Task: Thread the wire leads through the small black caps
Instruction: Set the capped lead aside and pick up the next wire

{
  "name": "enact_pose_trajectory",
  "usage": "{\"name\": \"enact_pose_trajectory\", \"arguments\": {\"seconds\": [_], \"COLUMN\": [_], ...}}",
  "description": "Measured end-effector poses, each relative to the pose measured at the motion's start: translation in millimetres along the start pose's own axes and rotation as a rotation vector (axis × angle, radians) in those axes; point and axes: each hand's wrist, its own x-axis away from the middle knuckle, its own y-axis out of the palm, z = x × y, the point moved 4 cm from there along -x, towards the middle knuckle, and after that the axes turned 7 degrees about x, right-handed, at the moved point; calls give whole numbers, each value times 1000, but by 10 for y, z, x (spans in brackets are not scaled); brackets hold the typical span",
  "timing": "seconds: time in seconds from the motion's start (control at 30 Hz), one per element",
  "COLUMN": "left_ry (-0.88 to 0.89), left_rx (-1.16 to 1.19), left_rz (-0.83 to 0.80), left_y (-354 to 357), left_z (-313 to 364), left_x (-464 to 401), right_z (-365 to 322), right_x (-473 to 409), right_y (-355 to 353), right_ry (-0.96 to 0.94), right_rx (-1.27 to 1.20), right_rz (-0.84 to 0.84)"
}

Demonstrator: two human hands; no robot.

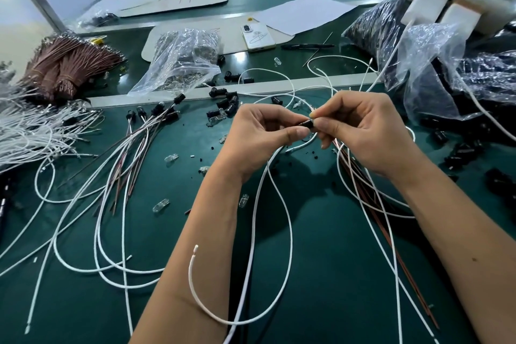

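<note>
Both hands meet above the middle of the green table [321, 232]. My right hand [368, 131] pinches a small black cap [308, 123] between thumb and fingers. My left hand [265, 134] pinches a wire at the cap's left end. A white wire lead [279, 204] hangs from the hands and loops down over my left forearm. Finished leads with black caps [156, 114] lie fanned out to the left. Loose black caps [227, 105] are scattered just beyond the hands. Whether the wire tip is inside the cap is hidden by my fingers.
Bundles of brown wires [64, 67] and white wires [28, 128] lie at the left. A clear bag of metal parts [181, 61] and a phone [258, 36] sit behind. Plastic bags of black parts [418, 64] fill the right. Small clear bulbs [161, 205] dot the table.
</note>
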Motion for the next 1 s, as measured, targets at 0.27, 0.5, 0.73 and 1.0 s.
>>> {"name": "enact_pose_trajectory", "arguments": {"seconds": [0.27, 0.5, 0.73, 1.0], "left_ry": [25, 3, 16, 19], "left_rx": [25, -14, -56, -98], "left_rz": [31, 33, 64, 106], "left_y": [52, 54, 43, 24], "left_z": [30, 21, 13, 13], "left_x": [-12, 13, -2, -10], "right_z": [-6, 10, 10, -59], "right_x": [-15, -14, -14, -9], "right_y": [-14, -24, -10, -71], "right_ry": [25, 25, 4, -98], "right_rx": [-133, -78, 26, 149], "right_rz": [26, -34, 17, 146]}}
